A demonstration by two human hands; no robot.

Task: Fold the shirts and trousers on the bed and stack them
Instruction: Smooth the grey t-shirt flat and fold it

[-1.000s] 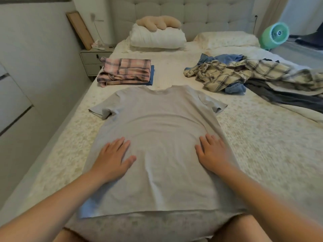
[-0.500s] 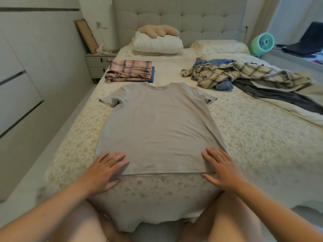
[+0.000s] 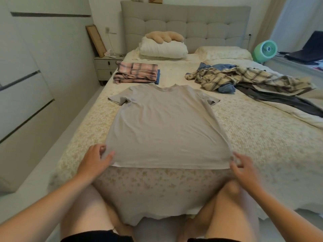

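Nothing here can be read. The small green fan (image 3: 265,49) far right of the bed has a dark badge at its hub, but it is too blurred to make out any lettering.

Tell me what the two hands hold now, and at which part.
Left hand pinches the grey T-shirt at its bottom left hem corner. Right hand is at the bottom right corner; its grip is unclear.
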